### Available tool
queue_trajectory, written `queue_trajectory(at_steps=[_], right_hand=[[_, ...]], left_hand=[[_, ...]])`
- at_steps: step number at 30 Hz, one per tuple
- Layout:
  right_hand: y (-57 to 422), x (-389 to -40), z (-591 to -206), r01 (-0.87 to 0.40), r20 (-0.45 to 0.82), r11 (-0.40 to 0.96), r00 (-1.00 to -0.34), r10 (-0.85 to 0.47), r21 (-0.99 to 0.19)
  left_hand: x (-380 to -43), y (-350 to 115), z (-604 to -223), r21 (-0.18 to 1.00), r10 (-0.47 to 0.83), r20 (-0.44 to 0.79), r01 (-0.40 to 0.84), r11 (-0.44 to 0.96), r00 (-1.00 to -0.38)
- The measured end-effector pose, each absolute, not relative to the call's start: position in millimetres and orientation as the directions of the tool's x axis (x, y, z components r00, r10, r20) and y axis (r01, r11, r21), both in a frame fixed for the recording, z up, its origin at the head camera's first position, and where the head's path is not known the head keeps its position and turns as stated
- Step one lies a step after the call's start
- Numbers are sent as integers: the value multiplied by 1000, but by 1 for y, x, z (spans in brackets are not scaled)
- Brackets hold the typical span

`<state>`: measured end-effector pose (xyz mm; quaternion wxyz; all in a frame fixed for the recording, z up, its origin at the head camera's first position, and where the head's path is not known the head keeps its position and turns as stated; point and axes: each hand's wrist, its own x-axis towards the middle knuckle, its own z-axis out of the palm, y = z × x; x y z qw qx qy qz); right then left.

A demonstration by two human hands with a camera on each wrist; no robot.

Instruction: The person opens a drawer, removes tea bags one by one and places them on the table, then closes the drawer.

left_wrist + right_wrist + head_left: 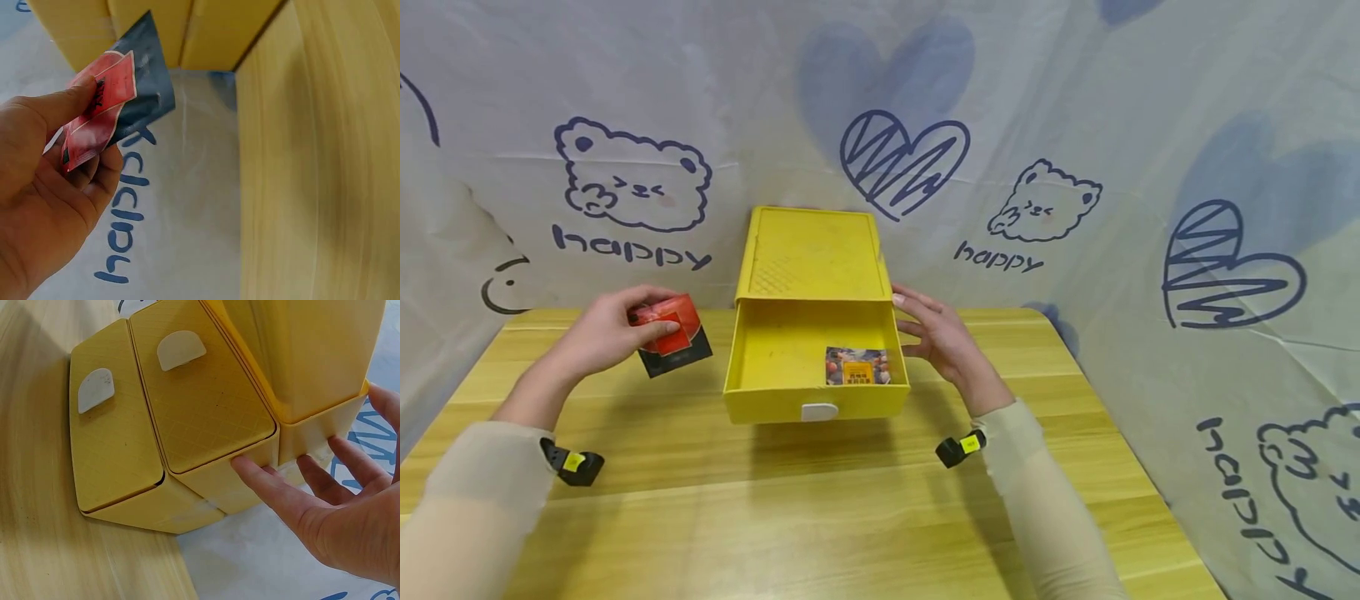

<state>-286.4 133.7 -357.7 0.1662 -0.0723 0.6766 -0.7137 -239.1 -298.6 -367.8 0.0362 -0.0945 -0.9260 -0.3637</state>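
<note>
My left hand (pixel 613 329) pinches a small red-and-black packet (pixel 673 354) between thumb and fingers, in the air left of a yellow drawer cabinet (pixel 812 250). The left wrist view shows the packet tilted, its dark end pointing away from the palm. The cabinet's top drawer (pixel 778 405) is pulled out. Inside it, a colourful packet (pixel 857 367) with an orange label lies toward the right. Against the cabinet's right side rests my right hand (pixel 943 340), its fingers (pixel 275 490) spread and fairly straight along the wall in the right wrist view.
Two closed lower drawers show in the right wrist view, each with a pale handle (pixel 181 350). The cabinet stands at the back of a wooden table (pixel 842 517). A pale curtain (pixel 760 100) with bear and heart drawings hangs behind and to the right.
</note>
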Motion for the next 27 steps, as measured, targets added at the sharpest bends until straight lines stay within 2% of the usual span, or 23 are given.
queue_trajectory(at_steps=[12,27], right_hand=[[135,-285,-357,132,-117,-25,-937,-330,-991],[135,-286,-358,139,-117,-42,-936,-331,-989]], left_hand=[[-260,-304,-380,608,233,56,218,763,-971],[-290,-313,-404,594,233,-34,168,787,-972]])
